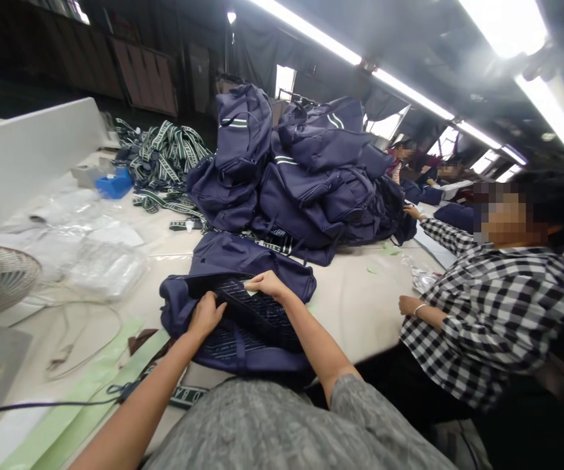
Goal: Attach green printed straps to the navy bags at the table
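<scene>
A navy bag (184, 303) lies opened in front of me on the table, its dark lining (262, 313) printed with rows of small pale lettering. My left hand (207, 314) is closed at the left of the opening, fingers curled on the lining's edge. Over the far side of the opening, my right hand (268, 286) pinches a small pale green slip (251, 290) against the lining. The bag's floor is partly hidden by folds and my forearms.
Stacked navy bags (311, 176) rise behind the opened one. Green-and-white lettered straps (169, 156) are heaped at the back left, near a blue box (114, 183). Clear plastic bags (106, 261) and a fan (0, 281) sit left. A person in a checked shirt (497, 313) is at right.
</scene>
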`<state>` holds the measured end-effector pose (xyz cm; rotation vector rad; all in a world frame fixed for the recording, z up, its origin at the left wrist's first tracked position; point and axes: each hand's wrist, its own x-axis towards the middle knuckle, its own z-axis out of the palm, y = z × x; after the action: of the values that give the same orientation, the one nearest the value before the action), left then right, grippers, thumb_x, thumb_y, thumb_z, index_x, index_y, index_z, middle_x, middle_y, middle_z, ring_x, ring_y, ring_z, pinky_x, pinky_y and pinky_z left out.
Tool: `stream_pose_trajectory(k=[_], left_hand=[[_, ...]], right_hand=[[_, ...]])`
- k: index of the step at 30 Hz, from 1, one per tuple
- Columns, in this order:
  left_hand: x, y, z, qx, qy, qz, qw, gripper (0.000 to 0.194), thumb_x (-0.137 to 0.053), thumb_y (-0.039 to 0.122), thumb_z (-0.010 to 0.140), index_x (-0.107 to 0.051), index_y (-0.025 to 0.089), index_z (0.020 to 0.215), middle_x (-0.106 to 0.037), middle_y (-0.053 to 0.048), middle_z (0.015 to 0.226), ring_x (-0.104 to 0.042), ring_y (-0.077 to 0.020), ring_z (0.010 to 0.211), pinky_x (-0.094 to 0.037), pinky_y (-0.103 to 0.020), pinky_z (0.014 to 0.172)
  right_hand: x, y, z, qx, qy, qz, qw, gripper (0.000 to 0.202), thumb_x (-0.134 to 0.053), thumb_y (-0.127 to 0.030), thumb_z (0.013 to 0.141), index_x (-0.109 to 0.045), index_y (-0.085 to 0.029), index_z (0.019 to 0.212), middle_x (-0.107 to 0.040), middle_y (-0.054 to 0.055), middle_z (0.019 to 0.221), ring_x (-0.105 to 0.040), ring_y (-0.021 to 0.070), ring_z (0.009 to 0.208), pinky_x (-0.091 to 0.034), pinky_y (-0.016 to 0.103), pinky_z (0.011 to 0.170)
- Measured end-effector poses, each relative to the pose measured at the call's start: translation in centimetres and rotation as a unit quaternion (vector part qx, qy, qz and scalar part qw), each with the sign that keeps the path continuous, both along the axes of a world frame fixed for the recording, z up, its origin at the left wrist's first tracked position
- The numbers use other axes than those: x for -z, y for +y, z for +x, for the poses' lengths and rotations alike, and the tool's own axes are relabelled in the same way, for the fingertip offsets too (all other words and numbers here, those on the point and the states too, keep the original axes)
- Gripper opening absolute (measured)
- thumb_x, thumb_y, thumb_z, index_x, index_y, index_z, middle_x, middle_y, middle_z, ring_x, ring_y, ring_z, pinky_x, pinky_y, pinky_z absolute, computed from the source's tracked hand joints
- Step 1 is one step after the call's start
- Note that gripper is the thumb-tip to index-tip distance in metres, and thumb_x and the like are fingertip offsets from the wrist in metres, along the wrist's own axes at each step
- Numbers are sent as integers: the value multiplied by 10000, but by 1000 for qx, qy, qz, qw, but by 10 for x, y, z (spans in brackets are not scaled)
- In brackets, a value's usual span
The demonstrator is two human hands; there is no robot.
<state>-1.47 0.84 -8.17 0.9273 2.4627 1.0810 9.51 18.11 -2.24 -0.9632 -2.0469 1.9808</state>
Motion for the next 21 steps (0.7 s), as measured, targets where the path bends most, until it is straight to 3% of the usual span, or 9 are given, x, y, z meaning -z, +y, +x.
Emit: stream_pose_trajectory(k=[4, 10, 15, 18, 21], left_hand=[[14, 2, -8, -24, -66, -3, 997, 174, -618, 339, 722, -524, 204, 781, -664, -59, 778, -654, -222, 781, -500, -303, 738], [16, 9, -8, -31, -104, -14, 994, 186, -585, 372, 717, -551, 203, 650, -640, -39, 639, -640, -220, 700, -462, -286, 660], [6, 9, -7, 11, -129, -30, 991, 215, -484, 348, 787, -505, 204, 628, -626, -29, 611, -635, -191, 628, -464, -267, 617], [-6, 6, -4, 35, -103, -59, 992, 229, -473, 307, 796, -469, 211, 588, -595, -40, 581, -633, -221, 644, -462, -301, 644], [-15, 5, 20, 86, -68, -82, 991, 188, -535, 234, 746, -485, 210, 566, -632, -77, 655, -647, -281, 790, -451, -357, 756]], right_hand=[[4, 0, -1, 0, 8, -3, 1000, 321, -887, -315, 444, -769, -122, 673, -670, 14, 578, -573, 123, 557, -468, 254, 618], [13, 1, -1, -13, 12, 17, 1000, 325, -872, -345, 479, -780, -129, 703, -686, 24, 612, -580, 126, 569, -454, 243, 606], [20, 0, -1, -17, 18, 36, 999, 287, -839, -329, 542, -785, -122, 734, -693, 26, 629, -567, 119, 555, -441, 232, 587], [20, -2, -1, -24, 21, 54, 998, 245, -808, -303, 590, -789, -124, 757, -697, 24, 637, -571, 119, 552, -440, 227, 586], [20, -5, -2, -29, 15, 107, 994, 205, -776, -285, 636, -793, -136, 776, -709, 23, 661, -600, 134, 590, -440, 220, 588]])
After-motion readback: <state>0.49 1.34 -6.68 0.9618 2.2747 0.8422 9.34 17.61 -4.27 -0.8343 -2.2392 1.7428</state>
